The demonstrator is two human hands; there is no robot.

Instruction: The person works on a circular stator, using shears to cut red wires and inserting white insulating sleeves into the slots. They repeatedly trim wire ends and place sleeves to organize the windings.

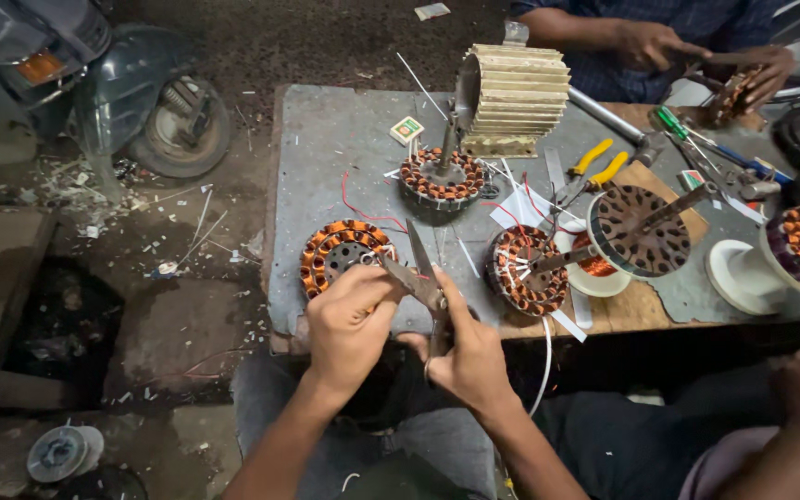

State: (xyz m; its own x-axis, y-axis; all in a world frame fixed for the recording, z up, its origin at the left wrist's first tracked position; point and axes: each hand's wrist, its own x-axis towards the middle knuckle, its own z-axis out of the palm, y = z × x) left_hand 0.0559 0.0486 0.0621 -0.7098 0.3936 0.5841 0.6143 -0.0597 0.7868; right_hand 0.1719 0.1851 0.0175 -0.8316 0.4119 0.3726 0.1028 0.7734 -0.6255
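Steel scissors [421, 270] gripped in right hand [470, 356], left hand [349, 324] pinching something small, copper-wound stator [340, 252] just beyond on metal table [326, 148]

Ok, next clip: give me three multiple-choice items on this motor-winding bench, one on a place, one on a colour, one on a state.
1. Where does the ribbed cream housing stand?
A. at the far edge of the grey worktop
B. on the ground
C. in the person's lap

2. What colour are the handles of the pliers?
A. red
B. yellow
C. black

3. How are the scissors held?
A. lying untouched on the bench
B. in the left hand alone
C. between the left hand and the right hand

Answers: 1 A, it stands on the far side of the top; 2 B, both grips are yellow; 3 C, both hands are on them.
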